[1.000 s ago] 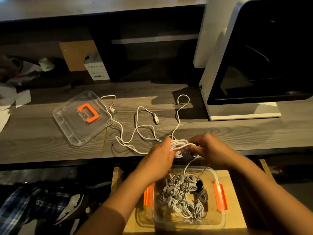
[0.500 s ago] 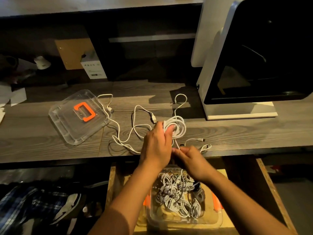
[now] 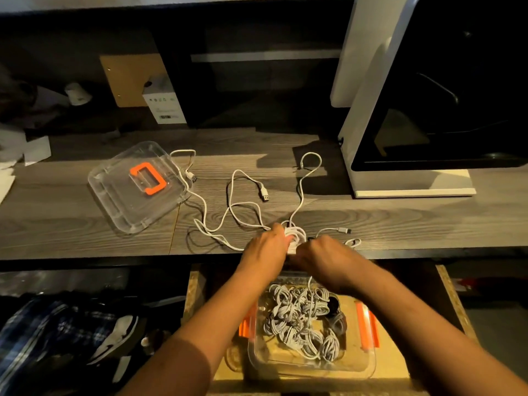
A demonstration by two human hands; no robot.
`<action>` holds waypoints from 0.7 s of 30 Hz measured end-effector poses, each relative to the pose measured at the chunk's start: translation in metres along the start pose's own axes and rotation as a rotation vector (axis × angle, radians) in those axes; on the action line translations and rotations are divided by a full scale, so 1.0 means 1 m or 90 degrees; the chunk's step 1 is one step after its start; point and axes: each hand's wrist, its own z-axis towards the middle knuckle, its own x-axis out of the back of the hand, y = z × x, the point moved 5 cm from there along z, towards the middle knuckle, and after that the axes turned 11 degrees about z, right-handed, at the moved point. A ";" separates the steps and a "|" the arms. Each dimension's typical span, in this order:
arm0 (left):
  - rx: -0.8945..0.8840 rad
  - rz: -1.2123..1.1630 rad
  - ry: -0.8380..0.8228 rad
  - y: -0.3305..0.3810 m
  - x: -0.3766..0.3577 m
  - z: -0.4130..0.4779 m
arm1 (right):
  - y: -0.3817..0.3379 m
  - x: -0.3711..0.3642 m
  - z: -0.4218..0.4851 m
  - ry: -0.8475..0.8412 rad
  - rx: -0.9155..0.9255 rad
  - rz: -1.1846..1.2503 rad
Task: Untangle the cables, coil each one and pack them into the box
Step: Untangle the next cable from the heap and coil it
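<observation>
Likely the biggest risk sits in the small white cable coil: one strand runs from it toward the far side of the grey wood-grain desk, and its tail lies among the loose white cables sprawled to the left. A pull toward the box could drag those loops along or tighten a knot. The bundle could also spring open if the wrap slackens before it is tucked.

At the near desk edge, the left hand has its back up and its fingers curled round the left side of the coil. The right hand meets it from the right, knuckles up. It seems to pinch the coil's near side, though its fingertips are hidden. Both forearms reach forward over the clear plastic box with orange latches, which sits below the desk and already holds many grey-white coiled cables. Its clear lid with an orange handle lies on the desk at far left.
</observation>
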 end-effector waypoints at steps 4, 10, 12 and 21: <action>-0.118 -0.062 -0.071 0.012 0.008 -0.015 | 0.004 0.043 0.001 0.025 0.045 0.025; -0.241 -0.107 -0.111 0.015 0.035 -0.026 | 0.008 0.082 0.003 -0.017 0.050 0.301; -0.274 -0.157 -0.101 0.019 0.042 -0.032 | 0.006 0.091 0.002 -0.020 0.074 0.413; -0.119 -0.484 0.276 0.007 0.071 -0.026 | 0.006 0.036 0.019 0.167 -0.005 0.901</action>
